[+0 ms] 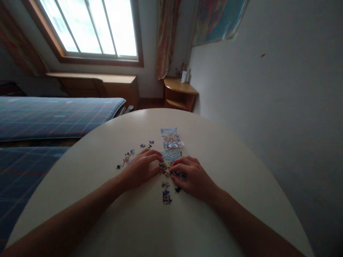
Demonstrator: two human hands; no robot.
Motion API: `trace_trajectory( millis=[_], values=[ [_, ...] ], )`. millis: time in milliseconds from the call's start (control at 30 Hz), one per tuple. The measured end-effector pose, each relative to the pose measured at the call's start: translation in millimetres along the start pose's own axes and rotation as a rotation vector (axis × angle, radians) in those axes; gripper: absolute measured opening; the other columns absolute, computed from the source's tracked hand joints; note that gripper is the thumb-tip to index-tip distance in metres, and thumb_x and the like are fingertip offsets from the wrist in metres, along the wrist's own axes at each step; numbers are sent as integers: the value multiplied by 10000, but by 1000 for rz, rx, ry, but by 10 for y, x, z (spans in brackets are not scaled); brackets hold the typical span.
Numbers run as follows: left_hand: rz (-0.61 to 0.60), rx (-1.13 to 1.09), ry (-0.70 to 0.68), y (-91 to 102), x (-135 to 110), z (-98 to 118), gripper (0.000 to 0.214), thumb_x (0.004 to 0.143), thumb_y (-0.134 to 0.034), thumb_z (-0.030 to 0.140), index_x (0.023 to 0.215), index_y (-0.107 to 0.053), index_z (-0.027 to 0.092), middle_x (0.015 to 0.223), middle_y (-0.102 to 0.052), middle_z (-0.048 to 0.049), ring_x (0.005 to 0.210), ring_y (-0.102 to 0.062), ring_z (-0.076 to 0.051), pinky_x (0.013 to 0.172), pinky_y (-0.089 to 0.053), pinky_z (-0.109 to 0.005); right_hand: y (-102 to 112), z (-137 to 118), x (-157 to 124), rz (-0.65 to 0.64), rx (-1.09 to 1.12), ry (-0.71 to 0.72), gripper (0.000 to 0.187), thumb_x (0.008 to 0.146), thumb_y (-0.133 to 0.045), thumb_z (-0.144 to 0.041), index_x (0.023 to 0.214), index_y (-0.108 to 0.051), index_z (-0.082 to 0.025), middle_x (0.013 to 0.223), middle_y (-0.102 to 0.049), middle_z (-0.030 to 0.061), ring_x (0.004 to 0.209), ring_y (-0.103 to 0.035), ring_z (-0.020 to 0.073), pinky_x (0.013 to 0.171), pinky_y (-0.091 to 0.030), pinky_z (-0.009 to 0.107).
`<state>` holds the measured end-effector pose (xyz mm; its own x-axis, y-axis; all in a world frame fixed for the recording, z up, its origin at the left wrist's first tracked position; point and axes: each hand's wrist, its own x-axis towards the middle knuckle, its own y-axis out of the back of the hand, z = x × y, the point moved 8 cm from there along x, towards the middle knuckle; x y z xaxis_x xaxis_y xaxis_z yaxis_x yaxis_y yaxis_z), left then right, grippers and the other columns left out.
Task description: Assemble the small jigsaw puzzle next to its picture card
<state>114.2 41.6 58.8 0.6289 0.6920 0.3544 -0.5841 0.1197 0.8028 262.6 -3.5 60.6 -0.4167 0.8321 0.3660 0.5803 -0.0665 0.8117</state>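
A partly joined jigsaw puzzle [171,155] lies on the round white table [144,228], with pale lettering along its far edge. My left hand [146,165] rests at its left side, thumb and fingers apart and fingertips touching the edge. Over the right part of it, my right hand [187,175] has its fingers curled down on a jigsaw piece [175,173], mostly covered by the fingertips. Nearer me are a small joined section [166,197] and a few loose pieces [165,185]. More dark pieces [178,190] lie partly under the right hand.
Behind the puzzle lies a printed picture sheet [171,138]. Several loose pieces [127,157] are scattered left of my left hand, with others [147,145] farther back. A plaid-covered bed [59,116] stands left, a white wall [281,107] right, and a corner shelf [179,86] beyond the table.
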Motion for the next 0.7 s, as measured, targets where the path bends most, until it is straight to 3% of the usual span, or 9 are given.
trace_trajectory(
  millis=[133, 300, 533, 700],
  values=[
    [31, -8, -98, -18, 23, 119, 126, 890, -606, 232, 1003, -662, 238, 1206, -648, -65, 1127, -562, -238, 1003, -444, -455, -12, -12, -5, -23, 2, 4, 179, 800, -732, -223, 973, -716, -263, 1074, -698, 39, 1033, -612, 219, 956, -410, 420],
    [1, -55, -210, -30, 4, 279, 130, 888, -594, 219, 992, -670, 242, 1145, -666, -65, 1097, -577, -220, 989, -455, -419, 22, -24, -21, -47, 15, 12, 217, 798, -734, -235, 1010, -705, -268, 1104, -693, 40, 1058, -610, 222, 983, -400, 433],
    [-165, 64, -381, -110, -87, 413, 212, 908, -586, 234, 1080, -693, 297, 1110, -688, -31, 1053, -592, -199, 1003, -431, -394, 136, 17, -36, -57, -28, 40, 191, 788, -717, -183, 965, -695, -251, 1065, -709, 32, 1031, -624, 217, 971, -398, 425],
    [-224, 114, -414, -117, -109, 459, 236, 916, -561, 239, 1095, -698, 309, 1096, -701, -25, 1025, -598, -196, 991, -435, -393, 167, 50, -38, -68, -99, 50, 189, 789, -692, -154, 952, -704, -249, 1035, -719, 37, 1002, -635, 221, 945, -406, 425]
  ],
)
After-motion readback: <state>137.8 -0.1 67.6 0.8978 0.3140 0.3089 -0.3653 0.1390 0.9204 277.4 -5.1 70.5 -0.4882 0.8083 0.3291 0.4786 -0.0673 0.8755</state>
